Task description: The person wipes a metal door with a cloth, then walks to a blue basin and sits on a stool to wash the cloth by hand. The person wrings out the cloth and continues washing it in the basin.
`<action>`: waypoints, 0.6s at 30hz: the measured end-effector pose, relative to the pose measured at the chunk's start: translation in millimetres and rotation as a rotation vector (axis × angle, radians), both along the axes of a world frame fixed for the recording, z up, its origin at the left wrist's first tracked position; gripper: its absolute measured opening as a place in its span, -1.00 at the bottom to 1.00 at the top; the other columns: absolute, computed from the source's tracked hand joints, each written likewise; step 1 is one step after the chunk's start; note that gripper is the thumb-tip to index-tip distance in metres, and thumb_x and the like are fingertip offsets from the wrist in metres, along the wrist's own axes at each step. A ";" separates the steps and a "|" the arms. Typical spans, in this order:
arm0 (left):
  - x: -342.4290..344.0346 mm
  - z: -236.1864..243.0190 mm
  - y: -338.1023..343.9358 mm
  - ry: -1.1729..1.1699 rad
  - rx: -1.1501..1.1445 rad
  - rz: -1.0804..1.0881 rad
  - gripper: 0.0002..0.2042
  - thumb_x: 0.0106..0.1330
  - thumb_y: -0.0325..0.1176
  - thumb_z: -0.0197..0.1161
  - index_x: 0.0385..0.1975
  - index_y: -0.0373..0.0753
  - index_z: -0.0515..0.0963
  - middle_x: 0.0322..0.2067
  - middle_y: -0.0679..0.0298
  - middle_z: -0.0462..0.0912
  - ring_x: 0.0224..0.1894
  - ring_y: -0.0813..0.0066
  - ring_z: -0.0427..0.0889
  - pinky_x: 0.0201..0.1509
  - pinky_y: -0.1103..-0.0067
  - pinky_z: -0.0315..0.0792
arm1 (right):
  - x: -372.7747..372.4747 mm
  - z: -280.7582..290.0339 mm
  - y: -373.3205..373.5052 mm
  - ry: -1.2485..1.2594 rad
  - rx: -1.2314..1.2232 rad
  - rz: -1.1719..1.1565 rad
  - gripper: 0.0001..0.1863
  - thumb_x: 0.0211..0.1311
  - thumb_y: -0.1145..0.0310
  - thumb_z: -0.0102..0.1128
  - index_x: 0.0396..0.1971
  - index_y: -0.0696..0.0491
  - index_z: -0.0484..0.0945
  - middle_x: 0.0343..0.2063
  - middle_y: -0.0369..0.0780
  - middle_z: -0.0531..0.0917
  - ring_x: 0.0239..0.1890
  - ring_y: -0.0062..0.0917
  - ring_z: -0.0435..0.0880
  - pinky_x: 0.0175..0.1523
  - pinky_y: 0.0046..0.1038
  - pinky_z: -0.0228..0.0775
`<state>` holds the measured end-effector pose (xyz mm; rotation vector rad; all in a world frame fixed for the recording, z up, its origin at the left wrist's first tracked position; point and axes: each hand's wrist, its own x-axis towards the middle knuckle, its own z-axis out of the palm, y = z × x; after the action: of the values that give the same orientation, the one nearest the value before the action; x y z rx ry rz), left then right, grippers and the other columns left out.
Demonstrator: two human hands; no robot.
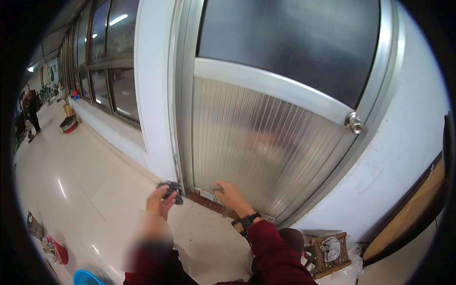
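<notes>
Dark-grey wad [177,196] sits in the left hand's loose grip [159,203]; the right hand [231,195] clamps a greyish pad [217,188] low by the ribbed door panel [228,137], best stroked evenly along its ribs.

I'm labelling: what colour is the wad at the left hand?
The wad is dark grey, clearest in head view.

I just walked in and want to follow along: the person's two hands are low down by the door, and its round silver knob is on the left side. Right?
Not quite: the knob is on the right side of the door, as the head view shows. The left hand and right hand are indeed low down by the door.
</notes>
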<state>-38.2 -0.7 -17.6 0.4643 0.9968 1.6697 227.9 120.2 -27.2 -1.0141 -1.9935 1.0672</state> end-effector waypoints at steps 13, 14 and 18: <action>53.8 -22.1 16.3 0.342 0.046 -0.674 -0.70 0.32 -0.44 0.24 0.03 -0.35 0.53 -0.23 0.24 0.66 -0.19 0.45 0.63 -0.06 0.59 0.49 | 4.7 59.2 -72.1 0.501 -0.178 0.204 -0.57 0.41 0.27 0.14 0.21 0.07 0.42 -0.06 -0.26 0.61 -0.04 -0.55 0.54 0.08 -0.44 0.42; 56.5 -22.1 14.9 0.271 0.048 -0.684 -0.73 0.34 -0.44 0.21 0.01 -0.34 0.53 -0.21 0.23 0.66 -0.17 0.42 0.63 -0.02 0.55 0.50 | 0.7 63.2 -71.8 0.505 -0.220 0.170 -0.57 0.42 0.26 0.12 0.21 0.09 0.42 -0.05 -0.26 0.60 -0.03 -0.57 0.55 0.09 -0.45 0.41; 63.0 -30.6 10.3 -0.005 0.065 -0.782 -0.79 0.42 -0.42 0.12 -0.04 -0.34 0.52 -0.14 0.16 0.63 -0.13 0.26 0.66 0.10 0.35 0.53 | -5.2 62.5 -66.8 0.377 -0.077 0.152 -0.58 0.43 0.28 0.10 0.19 0.13 0.42 -0.07 -0.21 0.63 -0.04 -0.53 0.56 0.10 -0.44 0.40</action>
<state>24.8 9.7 -48.2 0.7741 0.6301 0.9944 222.6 53.3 35.2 -0.6473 -1.7506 1.3178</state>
